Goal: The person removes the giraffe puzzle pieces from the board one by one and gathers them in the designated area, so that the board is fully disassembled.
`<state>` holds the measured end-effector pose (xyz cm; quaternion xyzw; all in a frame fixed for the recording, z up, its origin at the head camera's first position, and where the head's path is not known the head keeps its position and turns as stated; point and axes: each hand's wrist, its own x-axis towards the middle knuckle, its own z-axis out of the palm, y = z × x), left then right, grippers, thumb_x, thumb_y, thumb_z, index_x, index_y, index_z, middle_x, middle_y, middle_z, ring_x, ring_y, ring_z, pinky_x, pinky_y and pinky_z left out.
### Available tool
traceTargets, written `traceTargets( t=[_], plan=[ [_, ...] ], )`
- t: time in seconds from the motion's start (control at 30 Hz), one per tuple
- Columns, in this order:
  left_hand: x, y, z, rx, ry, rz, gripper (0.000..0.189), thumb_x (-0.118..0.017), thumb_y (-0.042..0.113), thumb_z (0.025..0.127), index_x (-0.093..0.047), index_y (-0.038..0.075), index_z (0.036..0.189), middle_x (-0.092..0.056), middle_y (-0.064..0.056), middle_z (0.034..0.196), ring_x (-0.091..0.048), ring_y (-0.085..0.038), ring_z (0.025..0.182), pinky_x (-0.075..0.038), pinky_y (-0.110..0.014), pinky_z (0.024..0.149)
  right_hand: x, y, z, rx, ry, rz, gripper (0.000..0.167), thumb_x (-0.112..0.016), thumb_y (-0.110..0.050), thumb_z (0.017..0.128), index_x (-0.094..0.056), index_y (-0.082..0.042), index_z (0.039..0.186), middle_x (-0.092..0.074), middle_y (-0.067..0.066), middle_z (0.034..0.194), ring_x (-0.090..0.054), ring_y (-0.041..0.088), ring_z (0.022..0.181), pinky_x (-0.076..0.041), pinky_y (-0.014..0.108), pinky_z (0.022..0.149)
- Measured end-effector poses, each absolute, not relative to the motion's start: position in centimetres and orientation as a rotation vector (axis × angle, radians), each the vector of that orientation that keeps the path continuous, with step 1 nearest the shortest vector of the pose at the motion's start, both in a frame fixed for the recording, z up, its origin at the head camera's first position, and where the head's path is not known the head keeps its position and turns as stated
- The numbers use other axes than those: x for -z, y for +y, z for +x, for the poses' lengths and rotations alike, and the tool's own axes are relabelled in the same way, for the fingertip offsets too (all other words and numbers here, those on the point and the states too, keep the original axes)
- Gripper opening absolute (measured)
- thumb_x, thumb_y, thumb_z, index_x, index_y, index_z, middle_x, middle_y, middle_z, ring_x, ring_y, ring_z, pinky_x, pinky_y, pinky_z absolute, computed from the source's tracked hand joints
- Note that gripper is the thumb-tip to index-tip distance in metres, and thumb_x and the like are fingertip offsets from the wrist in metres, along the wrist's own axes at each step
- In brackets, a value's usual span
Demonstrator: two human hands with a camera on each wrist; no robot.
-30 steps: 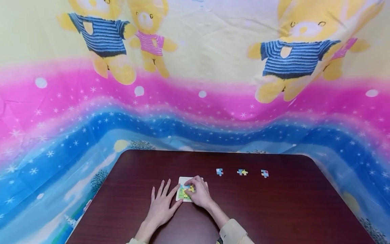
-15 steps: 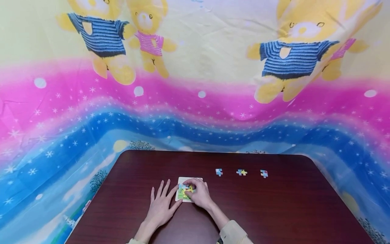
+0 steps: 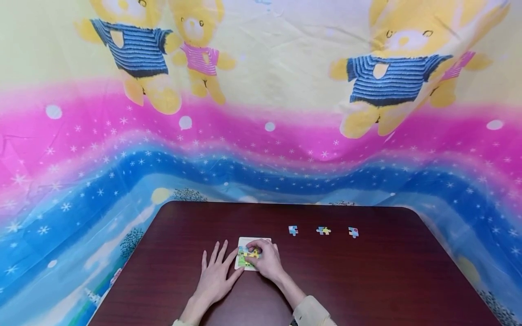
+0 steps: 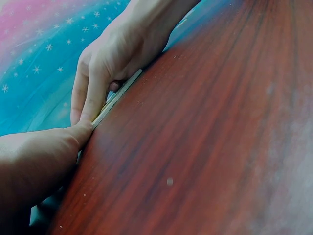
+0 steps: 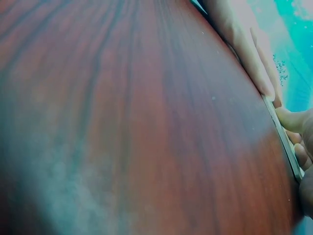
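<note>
A small white-bordered jigsaw board [image 3: 254, 239] with a green, blue and yellow picture lies flat on the table in the head view. My left hand [image 3: 216, 276] spreads its straight fingers at the board's left edge, with index finger and thumb touching it. Over the right side of the board, my right hand [image 3: 269, 262] bends its thumb and fingers about a yellow puzzle piece [image 3: 251, 255] and pinches it at the board's surface. The hand covers part of the picture. From the left wrist view, the board [image 4: 117, 98] appears edge-on between both hands.
Three loose puzzle pieces lie in a row farther back: a left piece [image 3: 293, 230], a middle piece [image 3: 324, 230] and a right piece [image 3: 353, 232]. The dark wooden table [image 3: 367, 280] has rounded back corners. A bear-printed cloth [image 3: 253, 90] hangs behind it.
My right thumb and the yellow puzzle piece have shifted slightly left over the board. The left hand and the three loose pieces stay in place.
</note>
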<state>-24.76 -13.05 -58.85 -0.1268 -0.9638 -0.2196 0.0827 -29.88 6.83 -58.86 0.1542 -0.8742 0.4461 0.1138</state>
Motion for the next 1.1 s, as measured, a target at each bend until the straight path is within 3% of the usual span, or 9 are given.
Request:
traceTargets(
  t=[0.27, 0.53, 0.77, 1.1],
  plan=[
    [59.0, -13.0, -24.8, 0.658, -2.872, -0.384, 0.062, -0.063, 0.057, 0.105, -0.060, 0.026, 0.159, -0.043, -0.019, 0.175, -0.032, -0.047, 0.167, -0.019, -0.081, 0.127, 58.6, 6.7, -29.4, -1.206, -2.558, 0.488, 0.025, -0.096, -0.021, 0.083, -0.082, -0.013, 0.103, -0.077, -0.002, 0.092, -0.064, 0.018, 0.095, -0.036, 0.033, 0.083],
    [58.9, -13.2, -24.9, 0.663, -2.872, -0.384, 0.062, -0.063, 0.058, 0.105, -0.059, 0.028, 0.160, -0.042, -0.019, 0.176, -0.031, -0.047, 0.167, -0.018, -0.081, 0.128, 58.2, 6.9, -29.8, -1.284, -2.621, 0.494, 0.027, -0.095, -0.014, 0.082, -0.080, -0.010, 0.104, -0.073, 0.001, 0.092, -0.062, 0.021, 0.098, -0.033, 0.032, 0.085],
    [58.9, -13.3, -25.0, 0.653, -2.878, -0.397, 0.062, -0.064, 0.057, 0.106, -0.058, 0.029, 0.160, -0.042, -0.019, 0.176, -0.030, -0.047, 0.167, -0.018, -0.081, 0.128, 58.1, 7.3, -29.9, -1.287, -2.651, 0.482, 0.028, -0.096, -0.015, 0.082, -0.081, -0.009, 0.106, -0.069, 0.001, 0.092, -0.057, 0.018, 0.098, -0.041, 0.036, 0.090],
    [58.9, -13.2, -24.9, 0.647, -2.896, -0.381, 0.062, -0.063, 0.058, 0.106, -0.057, 0.030, 0.161, -0.041, -0.018, 0.177, -0.030, -0.047, 0.167, -0.017, -0.081, 0.128, 57.6, 8.4, -30.1, -1.368, -2.563, 0.531, 0.021, -0.093, -0.013, 0.087, -0.081, -0.007, 0.103, -0.069, 0.005, 0.093, -0.056, 0.018, 0.089, -0.045, 0.024, 0.078]
  ],
)
